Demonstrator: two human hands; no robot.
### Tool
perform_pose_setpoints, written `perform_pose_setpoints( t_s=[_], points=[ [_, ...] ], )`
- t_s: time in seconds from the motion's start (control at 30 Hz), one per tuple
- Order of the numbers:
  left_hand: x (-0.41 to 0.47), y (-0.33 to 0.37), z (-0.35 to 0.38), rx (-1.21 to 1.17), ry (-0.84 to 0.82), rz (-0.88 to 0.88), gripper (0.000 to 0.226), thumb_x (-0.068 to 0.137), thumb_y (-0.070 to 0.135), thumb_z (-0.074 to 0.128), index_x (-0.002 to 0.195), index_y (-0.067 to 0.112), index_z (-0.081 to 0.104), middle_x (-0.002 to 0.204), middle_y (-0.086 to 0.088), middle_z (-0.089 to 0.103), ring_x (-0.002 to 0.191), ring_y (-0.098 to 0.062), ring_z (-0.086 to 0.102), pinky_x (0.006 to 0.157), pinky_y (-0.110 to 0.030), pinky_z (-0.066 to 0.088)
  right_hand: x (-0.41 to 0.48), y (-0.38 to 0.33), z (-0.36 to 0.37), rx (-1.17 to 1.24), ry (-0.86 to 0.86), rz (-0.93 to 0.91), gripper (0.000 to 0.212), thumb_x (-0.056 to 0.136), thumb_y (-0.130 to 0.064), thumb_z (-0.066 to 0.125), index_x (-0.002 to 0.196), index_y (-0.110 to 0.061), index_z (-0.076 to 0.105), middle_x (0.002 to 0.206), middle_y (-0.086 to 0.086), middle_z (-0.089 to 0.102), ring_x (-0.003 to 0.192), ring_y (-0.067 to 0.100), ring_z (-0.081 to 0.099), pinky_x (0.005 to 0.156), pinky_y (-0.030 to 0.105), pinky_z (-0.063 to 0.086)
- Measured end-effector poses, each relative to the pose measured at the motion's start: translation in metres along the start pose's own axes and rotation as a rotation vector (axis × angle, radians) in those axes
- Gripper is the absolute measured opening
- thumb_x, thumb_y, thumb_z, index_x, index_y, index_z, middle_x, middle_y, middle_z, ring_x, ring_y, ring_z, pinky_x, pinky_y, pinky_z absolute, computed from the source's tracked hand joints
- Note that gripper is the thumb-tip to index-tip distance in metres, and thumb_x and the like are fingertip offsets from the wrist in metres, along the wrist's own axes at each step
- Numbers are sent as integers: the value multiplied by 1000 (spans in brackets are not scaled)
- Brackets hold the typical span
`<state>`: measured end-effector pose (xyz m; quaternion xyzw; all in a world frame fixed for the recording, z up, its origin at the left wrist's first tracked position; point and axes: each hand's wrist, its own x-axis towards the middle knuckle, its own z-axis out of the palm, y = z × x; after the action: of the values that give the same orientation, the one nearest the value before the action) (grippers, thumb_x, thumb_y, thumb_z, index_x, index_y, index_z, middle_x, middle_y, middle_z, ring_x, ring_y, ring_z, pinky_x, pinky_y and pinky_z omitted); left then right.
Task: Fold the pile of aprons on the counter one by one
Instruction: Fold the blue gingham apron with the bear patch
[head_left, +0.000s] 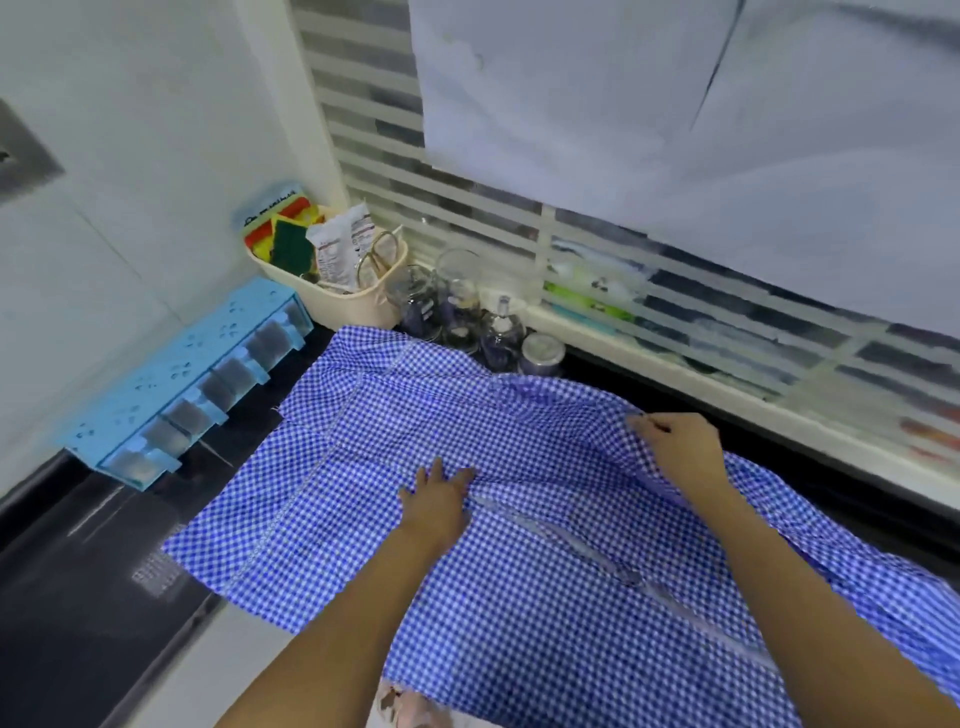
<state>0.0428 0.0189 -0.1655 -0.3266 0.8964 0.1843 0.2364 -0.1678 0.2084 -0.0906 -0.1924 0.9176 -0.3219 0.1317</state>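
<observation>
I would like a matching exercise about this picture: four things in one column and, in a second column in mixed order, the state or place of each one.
Column one
1. left hand
2. right hand
3. beige basket
4. blue rack

Column two
A. holds scissors and a green sponge
B. pinches a raised fold of the checked apron
C. sits against the wall on the left
D. rests flat on the apron

Pairs: 1-D, 2-B, 3-A, 4-C

One checked apron, one left hand, one right hand, one blue rack, one cream basket, roughly four jars.
</observation>
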Motion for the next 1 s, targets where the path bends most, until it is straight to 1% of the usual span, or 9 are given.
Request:
perform_pose_setpoints(
  t_s=[0.03, 0.1, 0.17, 0.3, 0.4, 0.57, 0.73, 0.83, 1.0],
  points=[
    [1, 1, -1, -17, 15, -21, 61, 94, 30, 53, 148, 34, 25, 158, -16, 11, 143, -38, 15, 111, -62, 20, 8, 0, -9, 51, 28, 12, 36, 95, -27, 58, 65, -8, 59, 54, 8, 54, 50, 18, 47, 51, 29, 35],
    [4, 6, -3, -34, 36, -61, 55, 94, 27, 51, 144, 31, 31, 154, -17, 19, 140, -38, 21, 111, -60, 21, 17, -4, -20, 181, -94, 20, 21, 96, -23, 57, 116, -16, 61, 93, 0, 68, 80, 13, 63, 78, 37, 52],
    [3, 14, -4, 2, 94, -47, 49, 94, 24, 51, 141, 26, 36, 148, -17, 29, 137, -35, 29, 112, -55, 24, 12, -4, -20, 78, -270, -77, 63, 94, -22, 60, 148, -25, 28, 131, -8, 48, 117, 13, 50, 103, 39, 42],
    [-1, 25, 2, 55, 262, 186, 42, 91, 14, 48, 133, 16, 46, 136, -10, 45, 119, -29, 49, 100, -37, 37, -31, 21, -11, -436, -406, -312, 30, 90, -25, 64, 118, -22, 52, 107, -6, 52, 86, 8, 51, 76, 25, 41],
    [-3, 32, 10, 59, 220, 164, 42, 94, 10, 43, 136, 12, 41, 136, -12, 41, 117, -30, 49, 91, -37, 44, -68, 72, 1, -598, -540, -280, 39, 88, -26, 64, 124, -23, 49, 120, -4, 48, 106, 15, 51, 85, 28, 46],
    [-1, 41, 16, 79, 151, 159, 53, 93, 20, 50, 143, 19, 32, 141, -16, 26, 121, -31, 45, 90, -39, 48, -95, 121, 18, -498, -330, -268, 18, 97, -29, 52, 104, -15, 59, 112, 2, 48, 100, 16, 46, 82, 27, 42],
    [-4, 24, 23, -14, 87, 292, 36, 84, 40, 59, 111, 18, 52, 147, -14, 20, 139, -27, 29, 97, -41, 43, -106, 124, -1, -342, -223, -385, 11, 95, -22, 56, 95, -15, 65, 103, -2, 53, 91, 10, 44, 78, 22, 37],
    [-8, 23, 18, -14, 76, 199, 25, 85, 39, 64, 103, 26, 53, 151, -10, 20, 140, -25, 28, 107, -46, 34, -124, 130, -13, -350, -343, -407, 17, 94, -25, 58, 106, -18, 68, 117, -4, 55, 106, 11, 46, 90, 26, 41],
    [-26, 79, 16, 173, 218, 279, 59, 85, 36, 59, 137, 14, 42, 150, -8, 27, 141, -26, 24, 114, -54, 16, -144, 152, -18, -351, -528, -236, 38, 92, -23, 61, 130, -23, 57, 148, -7, 37, 136, 13, 34, 112, 29, 30]
  ],
)
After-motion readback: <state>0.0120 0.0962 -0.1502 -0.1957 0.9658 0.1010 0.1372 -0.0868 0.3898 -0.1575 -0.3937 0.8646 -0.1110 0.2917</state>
